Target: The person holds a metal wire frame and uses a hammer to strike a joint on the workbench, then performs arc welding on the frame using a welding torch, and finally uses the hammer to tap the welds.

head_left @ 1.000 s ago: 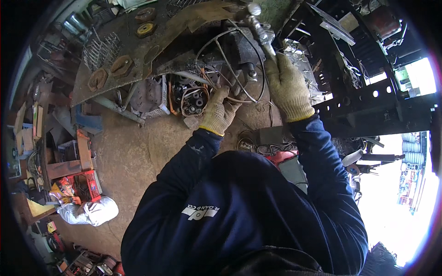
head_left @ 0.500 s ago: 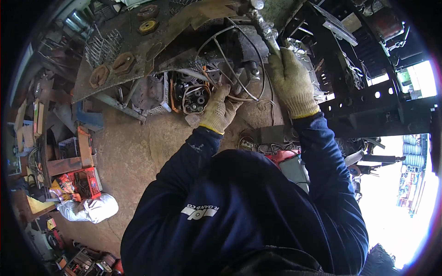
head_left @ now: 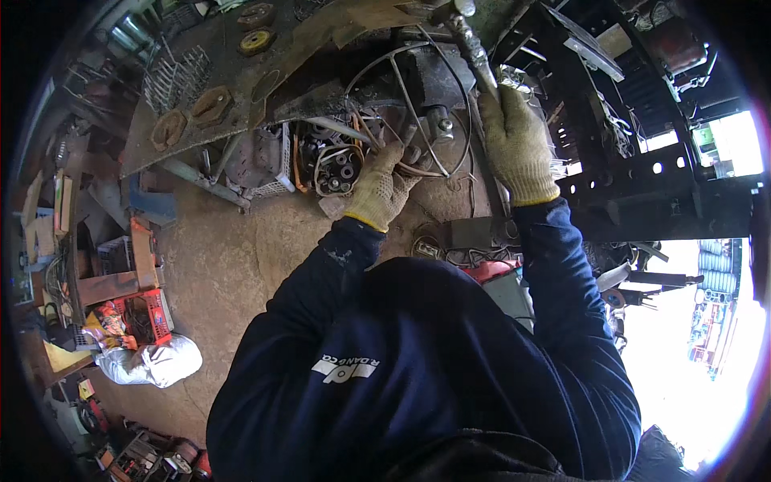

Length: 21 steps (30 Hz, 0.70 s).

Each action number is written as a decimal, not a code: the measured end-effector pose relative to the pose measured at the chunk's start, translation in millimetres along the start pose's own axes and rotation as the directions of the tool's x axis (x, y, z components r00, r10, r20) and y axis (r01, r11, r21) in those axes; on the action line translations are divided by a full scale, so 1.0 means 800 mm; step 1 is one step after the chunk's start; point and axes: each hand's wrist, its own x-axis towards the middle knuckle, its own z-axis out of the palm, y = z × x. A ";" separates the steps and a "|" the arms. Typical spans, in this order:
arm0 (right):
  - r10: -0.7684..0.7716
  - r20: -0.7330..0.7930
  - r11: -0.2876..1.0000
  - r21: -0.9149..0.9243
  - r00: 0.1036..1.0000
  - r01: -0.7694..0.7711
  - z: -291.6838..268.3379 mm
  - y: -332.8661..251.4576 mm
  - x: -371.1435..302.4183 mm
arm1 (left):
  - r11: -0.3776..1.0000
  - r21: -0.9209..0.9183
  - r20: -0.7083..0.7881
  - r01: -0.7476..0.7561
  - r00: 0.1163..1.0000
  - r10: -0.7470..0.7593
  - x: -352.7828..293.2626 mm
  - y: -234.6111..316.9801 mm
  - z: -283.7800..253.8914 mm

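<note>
In my gloved right hand is the handle of a hammer; its metal head points to the far side, above the bench. My gloved left hand closes around the near-left rim of a round metal frame made of bent rod with cross spokes. This frame leans against a dark bench vise, whose screw end shows through the rods. Whether the jaws clamp the frame, I cannot tell.
A steel worktable to the left carries a yellow disc, rusty plates and a rack of rods. Under it sits a crate of round parts. Dark perforated steel beams rise on the right. A red crate stands far left.
The hammer head has shifted slightly right, and its handle is tilted a little differently. The round frame has shifted slightly in my left hand's grip. Both hands keep their holds.
</note>
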 end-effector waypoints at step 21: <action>0.037 0.110 0.997 -0.066 0.993 -0.030 0.003 0.004 -0.011 | 0.997 -0.054 0.021 0.046 0.999 -0.045 -0.003 0.005 0.009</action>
